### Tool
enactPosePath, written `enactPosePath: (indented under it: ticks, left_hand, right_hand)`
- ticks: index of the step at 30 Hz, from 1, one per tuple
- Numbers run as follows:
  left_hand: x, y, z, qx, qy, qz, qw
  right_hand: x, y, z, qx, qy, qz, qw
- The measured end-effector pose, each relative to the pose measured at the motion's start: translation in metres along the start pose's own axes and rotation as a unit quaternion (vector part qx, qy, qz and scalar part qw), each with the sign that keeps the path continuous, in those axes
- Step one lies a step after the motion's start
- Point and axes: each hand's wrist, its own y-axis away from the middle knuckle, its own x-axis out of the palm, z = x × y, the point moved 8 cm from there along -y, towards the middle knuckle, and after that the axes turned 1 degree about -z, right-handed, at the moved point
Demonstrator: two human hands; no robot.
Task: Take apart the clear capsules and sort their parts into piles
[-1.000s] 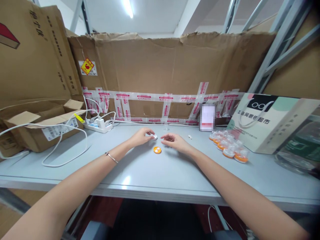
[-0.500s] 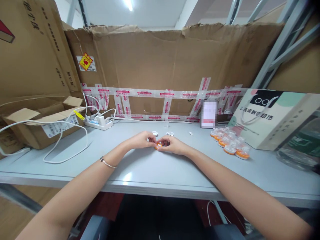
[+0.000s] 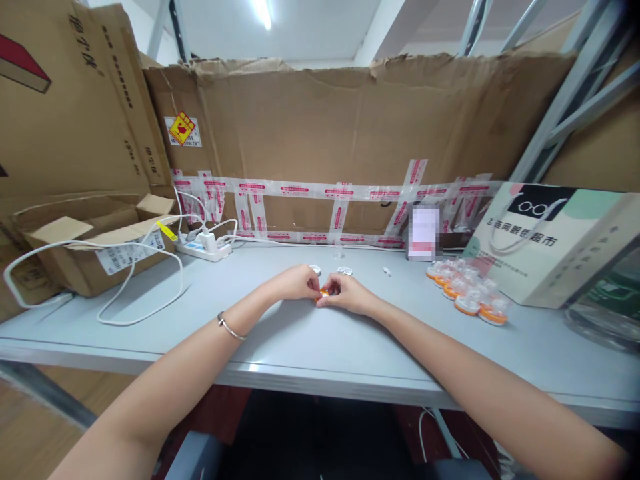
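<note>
Between my two hands, just above or on the grey table, is a small round orange-and-white piece, mostly covered by fingers. My left hand pinches it from the left with the fingers bent down. From the right, my right hand grips its edge between thumb and fingers. Right behind the hands lie a white round part and another white round part with openings. Farther right on the tabletop is a tiny white piece.
Several orange-and-white round pieces with clear tops stand in rows at right, before a paper bag and a big clear bottle. A phone leans against cardboard. Left are a power strip, white cables and an open carton.
The whole view has shifted slightly, so everything sits a little farther right and lower. My left fingers have tipped farther down over the orange-and-white piece; both hands stay on it.
</note>
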Motion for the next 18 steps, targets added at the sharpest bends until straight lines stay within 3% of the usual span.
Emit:
enactPosePath:
  ticks: [8, 11, 14, 18]
  left_hand:
    - [-0.004, 0.005, -0.006, -0.025, -0.105, -0.085, 0.991]
    - [-0.016, 0.007, -0.003, -0.034, -0.111, -0.103, 0.988]
    - [-0.045, 0.015, 0.016, -0.063, -0.123, -0.138, 0.981]
    - [-0.080, 0.034, 0.063, -0.137, -0.157, -0.157, 0.965]
  right_hand:
    - [0.001, 0.002, 0.002, 0.010, -0.013, 0.002, 1.000]
    - [0.000, 0.003, 0.003, 0.014, -0.016, -0.001, 1.000]
    - [-0.001, 0.004, 0.001, 0.028, -0.015, -0.007, 0.999]
    - [-0.001, 0.005, 0.001, 0.027, -0.019, 0.001, 0.999]
